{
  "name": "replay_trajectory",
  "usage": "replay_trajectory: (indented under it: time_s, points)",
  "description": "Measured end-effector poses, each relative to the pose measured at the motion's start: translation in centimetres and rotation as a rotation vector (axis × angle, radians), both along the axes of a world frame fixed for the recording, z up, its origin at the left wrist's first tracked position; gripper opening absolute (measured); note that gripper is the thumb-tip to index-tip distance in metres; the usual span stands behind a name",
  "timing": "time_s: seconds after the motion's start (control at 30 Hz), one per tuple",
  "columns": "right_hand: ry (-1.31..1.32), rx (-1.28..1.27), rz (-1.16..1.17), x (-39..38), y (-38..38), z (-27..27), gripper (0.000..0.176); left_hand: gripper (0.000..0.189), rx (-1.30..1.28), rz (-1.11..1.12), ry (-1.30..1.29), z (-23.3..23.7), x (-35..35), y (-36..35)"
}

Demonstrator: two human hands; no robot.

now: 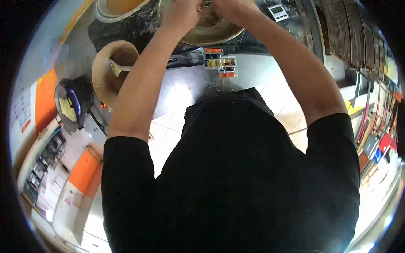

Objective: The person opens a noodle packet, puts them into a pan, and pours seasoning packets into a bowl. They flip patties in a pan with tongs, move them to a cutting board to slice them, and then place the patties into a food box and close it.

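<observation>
At the top edge of the view, my left hand (184, 13) and my right hand (237, 10) are close together over a wide, shallow metal bowl (211, 41). The bowl's inside looks brownish and smeared with residue. My left fingers look curled in, and a small bit of something I cannot make out shows at their tips. The frame's edge cuts off most of my right fingers. Below the bowl, several small packets (220, 62) with orange, yellow and dark contents lie near the counter edge.
A beige tub (99, 76) holds a white-handled utensil (120, 67) at left. Beyond it sits a dark pan (76, 110) with pale yellow food. Another tub (98, 12) stands at upper left. A white digital timer (278, 12) lies right of the bowl. Long-handled tools (367, 114) hang at far right.
</observation>
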State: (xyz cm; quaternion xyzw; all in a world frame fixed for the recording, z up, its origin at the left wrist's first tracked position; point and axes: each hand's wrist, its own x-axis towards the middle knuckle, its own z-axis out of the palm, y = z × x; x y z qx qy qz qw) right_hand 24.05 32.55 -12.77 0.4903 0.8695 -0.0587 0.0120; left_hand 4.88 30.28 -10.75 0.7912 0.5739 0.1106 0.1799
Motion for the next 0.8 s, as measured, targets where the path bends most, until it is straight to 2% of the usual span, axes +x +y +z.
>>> replay_trajectory:
  time_s: [0.07,0.1,0.13,0.2,0.23,0.27,0.3,0.33,0.4,0.43,0.47,0.5,0.53,0.6,0.67,0.73,0.77,0.8]
  points:
    - [0.111,-0.068,0.25,-1.0,-1.8,1.0,0.013,0.013,-0.008,-0.002,-0.064,-0.5,-0.9,0.4]
    - [-0.015,-0.131,0.125,-1.0,-2.1,1.8,0.015,0.013,-0.008,0.016,-0.126,-0.7,-1.0,0.7]
    - [-0.018,-0.125,0.099,-0.9,-2.1,2.4,0.015,0.013,-0.004,-0.01,-0.13,-0.4,-0.7,0.6]
    - [0.018,-0.007,-0.115,-1.0,-2.4,3.6,0.015,0.014,0.015,-0.093,-0.032,0.2,-0.2,-0.2]
    - [0.065,0.005,-0.017,-1.3,-4.0,5.1,0.014,0.013,-0.056,-0.009,-0.076,1.4,-0.3,-0.1]
    - [0.067,0.011,-0.041,-1.7,-4.1,4.2,0.014,0.013,-0.128,0.076,-0.117,2.8,-0.3,0.3]
    - [0.061,-0.01,-0.101,-2.3,-3.8,2.7,0.014,0.013,-0.203,0.084,-0.009,3.3,-0.1,0.5]
    - [0.052,-0.028,-0.163,-2.6,-4.1,3.4,0.015,0.013,-0.195,0.058,-0.006,3.7,0.4,0.1]
    - [-0.015,-0.016,-0.28,-1.5,-5.1,5.2,0.015,0.014,-0.031,-0.167,0.111,4.1,1.2,-2.0]
    - [0.004,-0.085,-0.217,-1.8,-5.6,5.6,0.017,0.017,0.01,-0.203,0.25,1.2,0.7,-0.4]
    - [0.025,-0.155,-0.16,-1.6,-6.3,5.9,0.019,0.017,0.022,-0.233,0.254,-0.3,-0.5,0.5]
    - [0.127,-0.057,-0.222,-1.2,-7.6,5.3,0.024,0.019,0.079,-0.158,0.167,-1.4,-1.7,1.7]
    - [0.286,0.134,-0.264,-0.4,-9.8,6.1,0.036,0.022,0.137,-0.094,0.072,-1.6,-2.0,2.9]
    - [0.555,0.429,-0.373,2.2,-14.3,5.4,0.019,0.022,0.152,-0.19,0.417,0.0,-1.2,2.9]
    - [0.721,0.397,-0.492,6.8,-19.7,3.5,0.019,0.022,0.136,-0.184,0.304,2.2,0.5,1.3]
    - [0.762,0.141,-0.698,11.2,-27.5,2.1,0.017,0.021,0.056,0.014,0.007,-1.2,-1.6,5.6]
    - [0.75,0.065,-0.791,13.7,-31.6,0.4,0.018,0.023,0.121,-0.075,0.391,-0.3,-0.6,4.3]
    - [0.739,-0.017,-0.875,16.4,-35.8,-1.2,0.02,0.025,0.147,-0.307,0.532,0.0,-0.1,3.1]
